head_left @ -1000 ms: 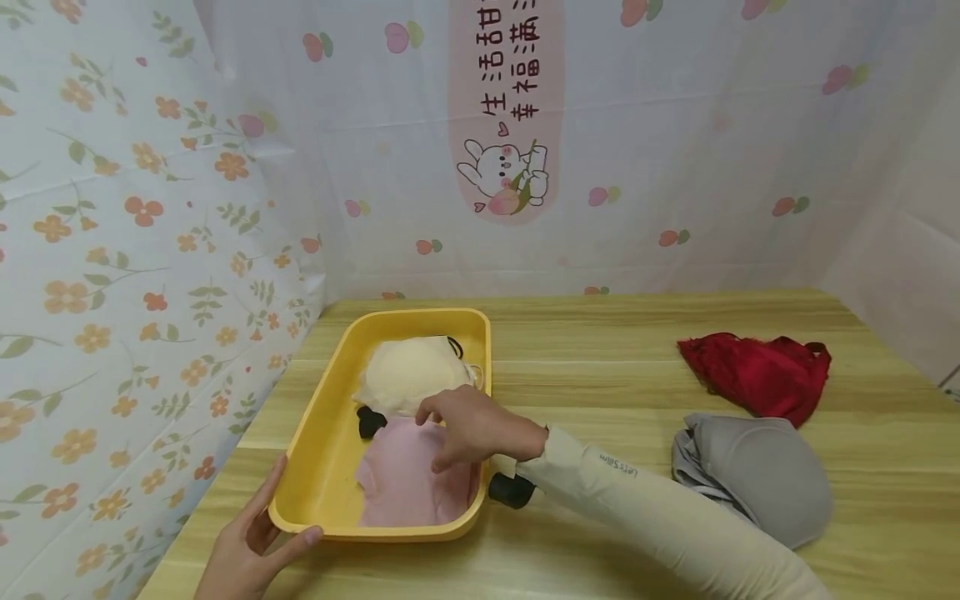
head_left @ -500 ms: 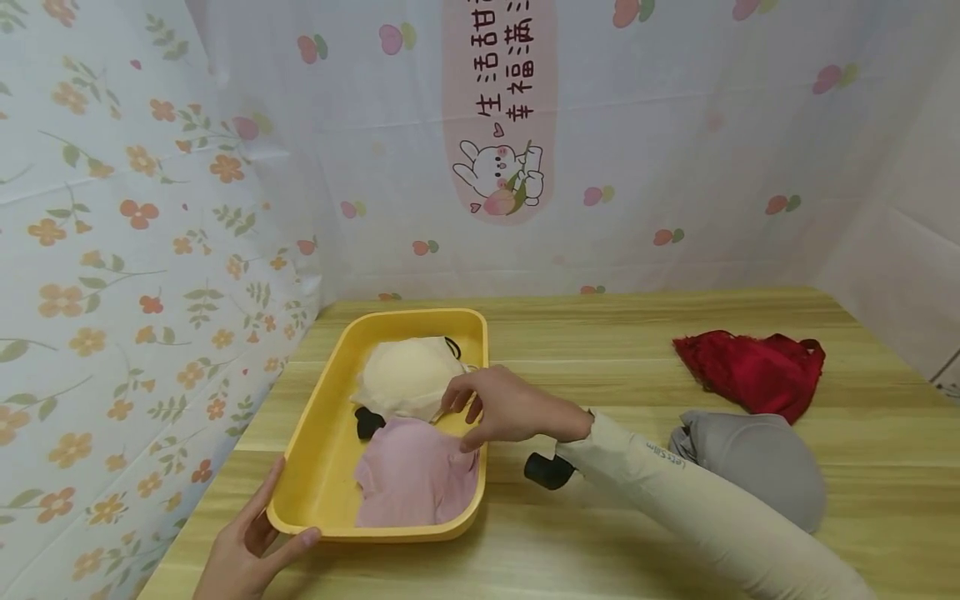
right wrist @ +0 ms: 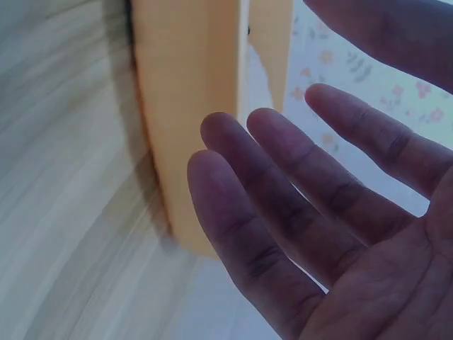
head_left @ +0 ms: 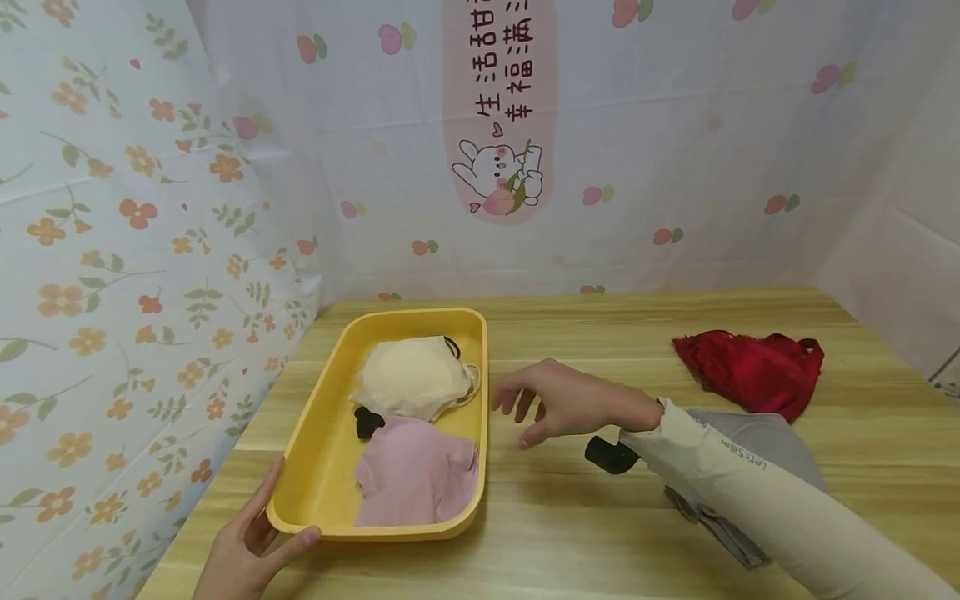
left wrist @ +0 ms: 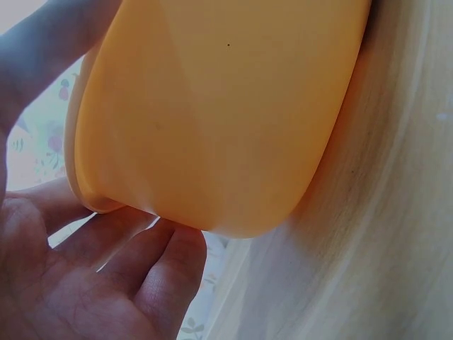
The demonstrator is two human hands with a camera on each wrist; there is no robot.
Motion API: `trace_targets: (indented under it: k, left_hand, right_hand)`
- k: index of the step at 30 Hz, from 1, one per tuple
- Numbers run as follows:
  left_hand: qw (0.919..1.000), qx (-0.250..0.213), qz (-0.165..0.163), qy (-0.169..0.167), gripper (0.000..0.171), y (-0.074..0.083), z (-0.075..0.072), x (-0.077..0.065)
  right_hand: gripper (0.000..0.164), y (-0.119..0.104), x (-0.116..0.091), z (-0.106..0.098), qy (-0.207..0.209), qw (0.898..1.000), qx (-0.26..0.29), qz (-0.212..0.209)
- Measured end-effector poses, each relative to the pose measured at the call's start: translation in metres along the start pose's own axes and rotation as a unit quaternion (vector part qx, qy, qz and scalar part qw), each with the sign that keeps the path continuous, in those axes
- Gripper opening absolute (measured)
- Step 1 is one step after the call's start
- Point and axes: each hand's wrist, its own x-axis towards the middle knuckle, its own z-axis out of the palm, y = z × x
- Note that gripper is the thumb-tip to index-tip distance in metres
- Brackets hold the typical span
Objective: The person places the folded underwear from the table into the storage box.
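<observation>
A yellow plastic bin (head_left: 315, 433) sits on the left of the table. My left hand (head_left: 251, 542) grips its near left corner, thumb at the front and fingers along the side; the left wrist view shows the hand (left wrist: 106, 262) close against the bin's wall (left wrist: 219, 120). Inside lie a folded cream bra (head_left: 412, 375) at the back and a folded pink bra (head_left: 416, 475) in front. My right hand (head_left: 566, 400) hovers just right of the bin, holding nothing. Its fingers look spread and relaxed in the right wrist view, beside the bin's side (right wrist: 187, 127).
A red bra (head_left: 753, 367) lies at the right of the wooden table (head_left: 585, 533). Nearer, a grey bra (head_left: 765, 433) is partly hidden under my right sleeve (head_left: 780, 492). Between the bra cups in the bin sits a small black piece (head_left: 367, 422). Printed curtains (head_left: 660, 167) stand behind and left.
My right hand has moved right, from over the pink bra out past the bin's right rim, with nothing in it. The left hand stays at the bin's corner.
</observation>
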Motion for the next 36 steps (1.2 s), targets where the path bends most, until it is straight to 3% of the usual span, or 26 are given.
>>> trace_targets:
  k: [10, 15, 22, 31, 36]
  left_hand:
    - [0.9998, -0.013, -0.015, -0.002, 0.099, 0.001, -0.001, 0.000]
    - [1.0000, -0.005, -0.007, 0.002, 0.098, 0.000, -0.001, 0.001]
    - [1.0000, 0.006, -0.005, 0.002, 0.099, 0.000, 0.001, 0.000]
    - [0.9993, 0.031, -0.022, -0.008, 0.100, 0.001, -0.003, 0.001]
    - [0.9984, 0.030, -0.047, -0.005, 0.102, 0.004, -0.004, 0.003]
  right_hand:
    - [0.043, 0.021, -0.033, -0.018, -0.001, 1.000, 0.002, 0.024]
    - [0.042, 0.030, -0.056, -0.027, 0.011, 0.999, 0.010, 0.043]
    - [0.043, 0.058, -0.092, -0.035, 0.025, 0.996, 0.014, 0.083]
    - [0.046, 0.091, -0.136, -0.041, 0.086, 0.990, -0.023, 0.105]
    - [0.048, 0.106, -0.160, -0.038, 0.134, 0.980, -0.076, 0.126]
